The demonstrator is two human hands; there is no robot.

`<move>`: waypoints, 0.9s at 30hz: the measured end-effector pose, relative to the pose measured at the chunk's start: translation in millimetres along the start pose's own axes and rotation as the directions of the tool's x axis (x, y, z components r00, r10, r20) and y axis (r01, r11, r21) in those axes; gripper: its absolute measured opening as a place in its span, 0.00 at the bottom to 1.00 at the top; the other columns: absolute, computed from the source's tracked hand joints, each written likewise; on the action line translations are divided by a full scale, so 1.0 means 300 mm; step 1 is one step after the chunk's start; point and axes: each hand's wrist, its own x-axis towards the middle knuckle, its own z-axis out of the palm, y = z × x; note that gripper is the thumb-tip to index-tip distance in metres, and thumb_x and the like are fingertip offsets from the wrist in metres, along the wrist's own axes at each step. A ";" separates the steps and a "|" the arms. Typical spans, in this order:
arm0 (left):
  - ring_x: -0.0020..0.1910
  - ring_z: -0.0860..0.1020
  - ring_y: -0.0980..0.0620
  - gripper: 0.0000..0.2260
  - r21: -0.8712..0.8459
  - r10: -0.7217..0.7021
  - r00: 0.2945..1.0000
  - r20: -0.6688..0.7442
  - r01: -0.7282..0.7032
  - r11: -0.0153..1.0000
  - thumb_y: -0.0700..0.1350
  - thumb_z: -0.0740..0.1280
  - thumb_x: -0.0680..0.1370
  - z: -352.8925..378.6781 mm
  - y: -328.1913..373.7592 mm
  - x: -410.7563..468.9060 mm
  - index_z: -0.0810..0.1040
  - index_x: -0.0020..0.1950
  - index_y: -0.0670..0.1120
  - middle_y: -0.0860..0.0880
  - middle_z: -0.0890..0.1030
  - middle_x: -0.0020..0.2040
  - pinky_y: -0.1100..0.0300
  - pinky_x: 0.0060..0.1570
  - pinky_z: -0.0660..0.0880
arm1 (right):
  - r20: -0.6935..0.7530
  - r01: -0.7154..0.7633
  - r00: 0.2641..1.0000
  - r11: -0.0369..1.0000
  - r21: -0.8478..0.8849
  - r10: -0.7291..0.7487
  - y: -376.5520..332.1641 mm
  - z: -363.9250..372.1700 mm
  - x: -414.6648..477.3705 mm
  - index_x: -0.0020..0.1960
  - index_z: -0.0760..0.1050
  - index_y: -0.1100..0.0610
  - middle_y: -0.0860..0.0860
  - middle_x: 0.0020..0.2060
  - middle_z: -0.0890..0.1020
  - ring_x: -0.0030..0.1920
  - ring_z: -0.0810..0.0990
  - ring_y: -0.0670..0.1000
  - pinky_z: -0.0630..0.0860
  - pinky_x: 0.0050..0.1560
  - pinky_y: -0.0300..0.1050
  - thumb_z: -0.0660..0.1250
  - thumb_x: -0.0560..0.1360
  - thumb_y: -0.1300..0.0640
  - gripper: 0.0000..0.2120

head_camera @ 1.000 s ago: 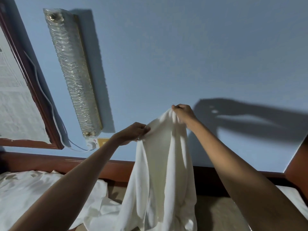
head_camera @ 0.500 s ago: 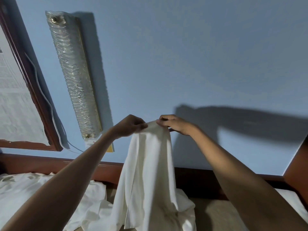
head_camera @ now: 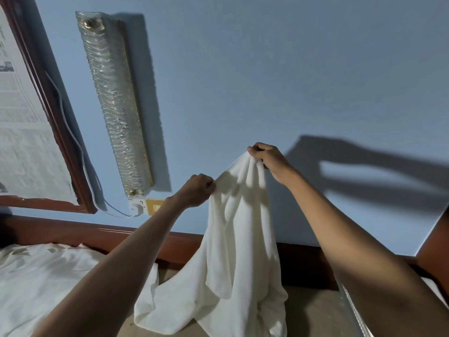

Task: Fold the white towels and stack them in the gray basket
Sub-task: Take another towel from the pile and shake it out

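Note:
A white towel (head_camera: 239, 242) hangs in front of me, held up against the blue wall. My left hand (head_camera: 198, 193) pinches its upper edge on the left. Higher and to the right, my right hand (head_camera: 266, 158) grips a bunched corner at the towel's top. The cloth drapes down in loose folds, and its lower end trails onto the surface below. More white cloth (head_camera: 43, 283) lies crumpled at the lower left. Only a slim gray edge (head_camera: 353, 310) shows at the lower right, possibly the gray basket.
A long glass wall lamp (head_camera: 114, 105) hangs on the blue wall, with a switch plate (head_camera: 145, 206) and a white cord below it. A wood-framed panel (head_camera: 36, 122) fills the left. A dark wooden headboard (head_camera: 109, 235) runs along the wall.
My right hand has risen and moved right with the towel's corner, spreading the top edge. My left hand has stayed at about the same spot, still pinching the edge.

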 end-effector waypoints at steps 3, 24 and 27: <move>0.36 0.75 0.47 0.15 -0.074 -0.065 0.996 0.052 0.069 0.995 0.44 0.58 0.83 -0.010 0.009 0.005 0.76 0.42 0.37 0.42 0.80 0.39 0.49 0.40 0.75 | -0.140 -0.003 0.990 0.998 -0.057 -0.005 0.029 -0.023 0.009 0.34 0.64 0.53 0.44 0.28 0.64 0.28 0.61 0.45 0.57 0.33 0.42 0.67 0.81 0.53 0.19; 0.42 0.77 0.53 0.10 -0.546 -0.016 0.989 0.149 0.095 0.832 0.49 0.67 0.84 -0.146 0.018 -0.001 0.84 0.51 0.44 0.47 0.79 0.43 0.59 0.45 0.80 | 0.331 -0.091 0.939 0.995 -0.029 0.096 0.003 0.111 -0.010 0.42 0.72 0.55 0.53 0.39 0.73 0.43 0.73 0.51 0.73 0.48 0.43 0.67 0.82 0.47 0.15; 0.47 0.80 0.52 0.10 -0.602 -0.012 0.987 0.158 0.106 0.792 0.49 0.70 0.82 -0.128 0.015 0.001 0.85 0.55 0.43 0.45 0.83 0.47 0.55 0.50 0.82 | 0.192 -0.044 0.980 0.999 0.003 0.043 -0.016 0.116 0.011 0.35 0.67 0.52 0.51 0.33 0.66 0.40 0.65 0.54 0.66 0.44 0.46 0.68 0.81 0.49 0.19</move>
